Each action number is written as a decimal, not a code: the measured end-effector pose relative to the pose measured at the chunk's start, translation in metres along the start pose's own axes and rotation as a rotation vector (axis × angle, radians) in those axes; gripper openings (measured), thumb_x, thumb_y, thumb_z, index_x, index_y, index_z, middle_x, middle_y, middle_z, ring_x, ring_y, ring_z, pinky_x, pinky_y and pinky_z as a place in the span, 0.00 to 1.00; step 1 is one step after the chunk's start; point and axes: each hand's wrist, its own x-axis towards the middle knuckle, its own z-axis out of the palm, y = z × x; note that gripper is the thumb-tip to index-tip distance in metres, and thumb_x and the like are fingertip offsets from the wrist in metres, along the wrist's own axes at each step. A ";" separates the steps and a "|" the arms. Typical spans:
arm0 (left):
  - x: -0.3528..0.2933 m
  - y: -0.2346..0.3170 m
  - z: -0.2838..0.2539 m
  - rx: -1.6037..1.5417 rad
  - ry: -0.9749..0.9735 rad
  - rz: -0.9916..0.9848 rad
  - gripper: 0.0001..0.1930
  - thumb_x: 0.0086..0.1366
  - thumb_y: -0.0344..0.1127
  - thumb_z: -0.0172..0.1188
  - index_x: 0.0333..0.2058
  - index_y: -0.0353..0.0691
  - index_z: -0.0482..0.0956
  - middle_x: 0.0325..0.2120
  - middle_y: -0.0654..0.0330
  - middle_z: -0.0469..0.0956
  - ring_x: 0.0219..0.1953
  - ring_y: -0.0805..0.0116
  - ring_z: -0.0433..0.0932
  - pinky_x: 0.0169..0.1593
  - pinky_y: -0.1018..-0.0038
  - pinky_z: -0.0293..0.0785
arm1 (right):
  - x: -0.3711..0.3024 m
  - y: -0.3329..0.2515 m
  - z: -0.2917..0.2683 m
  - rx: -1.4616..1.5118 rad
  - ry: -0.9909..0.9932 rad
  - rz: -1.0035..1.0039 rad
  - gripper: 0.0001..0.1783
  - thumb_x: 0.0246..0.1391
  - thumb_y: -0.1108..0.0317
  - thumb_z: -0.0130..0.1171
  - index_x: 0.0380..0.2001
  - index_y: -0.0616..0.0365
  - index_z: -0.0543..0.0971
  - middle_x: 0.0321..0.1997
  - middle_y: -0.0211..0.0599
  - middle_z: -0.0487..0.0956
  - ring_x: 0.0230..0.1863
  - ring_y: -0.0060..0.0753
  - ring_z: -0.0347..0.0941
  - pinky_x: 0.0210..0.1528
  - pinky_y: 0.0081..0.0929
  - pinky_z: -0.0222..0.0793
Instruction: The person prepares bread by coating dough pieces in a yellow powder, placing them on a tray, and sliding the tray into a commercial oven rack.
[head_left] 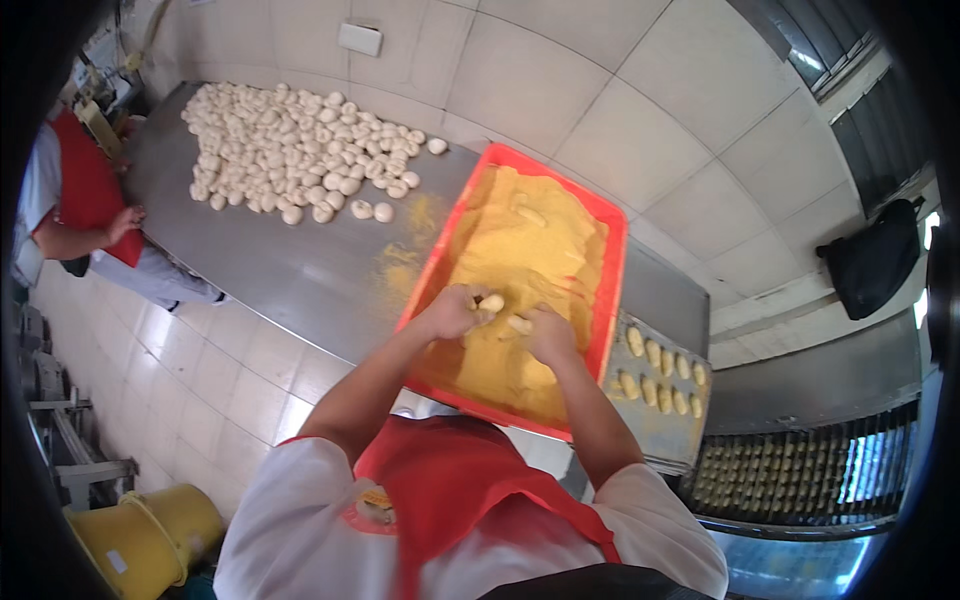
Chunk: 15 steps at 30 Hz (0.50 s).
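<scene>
Behind the long grey metal table (310, 265) stands a pale tiled wall (540, 60), with a heap of round white dough balls (290, 150) at the far left. Before you sits a shallow red plastic tray (619, 250) of fine yellow coating (crumb or powder, hard to tell). Your left hand (455, 312) is closed around a small pale oval dough piece (491, 303); your right hand (547, 335) grips a second oval piece (520, 324), both over the coating. Press gently, turning each to cover every side without flattening its oval shape.
</scene>
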 end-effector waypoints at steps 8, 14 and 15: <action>-0.013 -0.014 -0.022 -0.738 0.266 -0.185 0.23 0.78 0.47 0.56 0.64 0.41 0.76 0.48 0.63 0.76 0.47 0.71 0.74 0.45 0.71 0.77 | -0.055 -0.018 0.006 0.123 0.134 0.152 0.24 0.46 0.52 0.75 0.42 0.56 0.85 0.40 0.50 0.84 0.49 0.54 0.81 0.51 0.47 0.78; -0.036 -0.009 0.005 -1.111 0.226 -0.311 0.12 0.78 0.40 0.52 0.49 0.40 0.79 0.33 0.62 0.77 0.30 0.70 0.75 0.30 0.73 0.74 | -0.064 -0.007 0.041 0.215 0.087 0.260 0.24 0.46 0.54 0.78 0.42 0.57 0.85 0.36 0.46 0.86 0.37 0.49 0.83 0.42 0.43 0.79; -0.039 -0.007 0.007 -1.158 0.240 -0.327 0.11 0.77 0.39 0.52 0.47 0.41 0.79 0.31 0.62 0.77 0.29 0.70 0.75 0.28 0.75 0.72 | -0.064 0.001 0.040 0.308 0.148 0.227 0.23 0.46 0.55 0.78 0.42 0.57 0.84 0.34 0.41 0.86 0.33 0.46 0.83 0.39 0.41 0.79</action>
